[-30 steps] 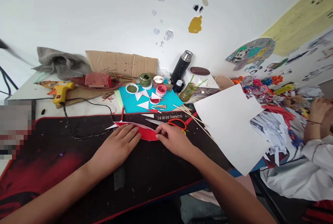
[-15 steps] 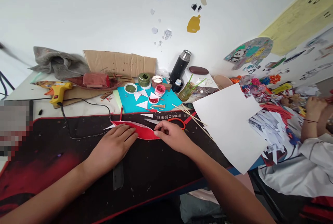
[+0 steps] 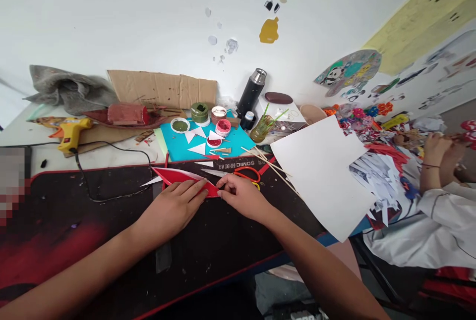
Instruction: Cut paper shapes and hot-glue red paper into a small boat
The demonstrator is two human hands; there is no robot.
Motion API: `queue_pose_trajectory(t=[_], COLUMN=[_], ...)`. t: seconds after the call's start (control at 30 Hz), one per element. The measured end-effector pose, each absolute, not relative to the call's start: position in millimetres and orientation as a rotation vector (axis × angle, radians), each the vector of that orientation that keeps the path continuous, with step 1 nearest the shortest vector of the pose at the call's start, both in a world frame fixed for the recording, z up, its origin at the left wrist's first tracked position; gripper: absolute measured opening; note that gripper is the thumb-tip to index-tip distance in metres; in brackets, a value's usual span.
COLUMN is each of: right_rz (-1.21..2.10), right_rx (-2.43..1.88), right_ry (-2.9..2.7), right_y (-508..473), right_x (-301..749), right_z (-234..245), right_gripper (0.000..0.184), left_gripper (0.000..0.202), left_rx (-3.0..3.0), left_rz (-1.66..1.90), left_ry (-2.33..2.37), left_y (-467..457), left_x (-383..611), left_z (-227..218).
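A folded sheet of red paper, white on its inner side, lies on the black desk mat. My left hand rests across its middle with the fingers stretched out flat, pressing it down. At the paper's right end, my right hand pinches the tip between thumb and forefinger. The paper's left end stands slightly raised, its layers apart. Just behind my right hand lies a pair of scissors with orange handles, partly hidden by my fingers.
Paint jars and white paper triangles sit on a blue sheet. A yellow glue gun with its cord lies left. Thin sticks and a large white sheet lie right. Another person's hand is at far right.
My left hand has slid right along the red paper, closer to my right hand. More of the paper's left end shows, lifted. The view has shifted slightly.
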State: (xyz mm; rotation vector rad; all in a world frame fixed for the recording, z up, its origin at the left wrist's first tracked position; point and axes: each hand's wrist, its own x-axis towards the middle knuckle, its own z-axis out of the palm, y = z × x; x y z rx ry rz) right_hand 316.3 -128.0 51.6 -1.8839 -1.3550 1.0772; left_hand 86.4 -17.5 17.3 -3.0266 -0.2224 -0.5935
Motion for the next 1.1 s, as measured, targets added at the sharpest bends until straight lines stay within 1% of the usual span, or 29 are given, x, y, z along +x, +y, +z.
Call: queue_pose_trajectory(t=[0.23, 0.4, 0.53, 0.67, 0.77, 0.87, 1.03, 1.1], right_rz=[1.100, 1.144, 1.027, 0.863, 0.803, 0.816, 0.798, 0.758], right_rx=[-1.866, -1.849, -1.911, -1.962, -1.967, -1.983, -2.041, -2.049], right_ry=[-1.326, -1.285, -1.391, -1.427, -1.425, -1.458, -1.633, -1.693], right_y=[-127, -125, -124, -122, -119, -114, -98, -92], right_x=[316, 315, 313, 313, 314, 310, 293, 287], right_z=[48, 45, 50, 59, 65, 70, 68, 66], right_gripper=[0.011, 0.010, 0.008, 0.006, 0.010, 0.015, 0.032, 0.030], left_gripper=[0.040, 0.036, 0.038, 0.040, 0.039, 0.035, 0.024, 0.023], left_rx=[-3.095, -3.043, -3.007, -3.046, -3.091, -3.142, -3.216, -3.213], left_rz=[-0.509, -0.524, -0.519, -0.565, -0.605, -0.646, -0.714, -0.719], left_ry=[-0.290, -0.290, -0.305, -0.163, -0.040, -0.016, -0.011, -0.027], left_y=[-16, -20, -20, -11, -4, -4, -13, -15], left_x=[82, 85, 83, 77, 72, 69, 69, 67], left_z=[12, 13, 13, 16, 22, 27, 26, 24])
